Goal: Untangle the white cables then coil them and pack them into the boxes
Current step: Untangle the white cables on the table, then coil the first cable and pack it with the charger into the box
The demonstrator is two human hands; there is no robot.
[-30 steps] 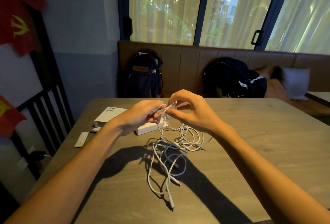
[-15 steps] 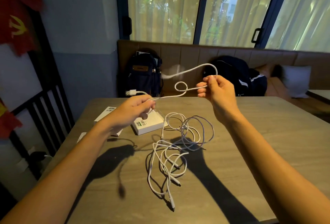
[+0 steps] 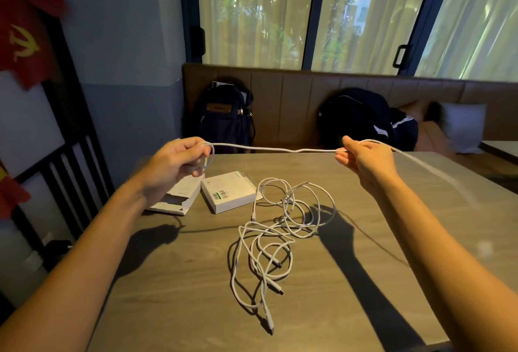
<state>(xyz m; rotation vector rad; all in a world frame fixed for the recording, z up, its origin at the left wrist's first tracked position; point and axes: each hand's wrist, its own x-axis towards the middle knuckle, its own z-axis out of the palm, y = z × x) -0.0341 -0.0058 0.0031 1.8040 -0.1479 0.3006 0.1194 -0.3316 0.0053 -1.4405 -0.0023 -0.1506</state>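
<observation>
Head view: white cable [image 3: 274, 150] between left grip [image 3: 173, 168] and right grip [image 3: 364, 161]

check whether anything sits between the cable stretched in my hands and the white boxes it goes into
Nothing visible does. The stretched cable hangs in the air between the left hand and right hand, with the two boxes on the table below the left hand. The tangle lies beside the boxes, not over them.
</observation>
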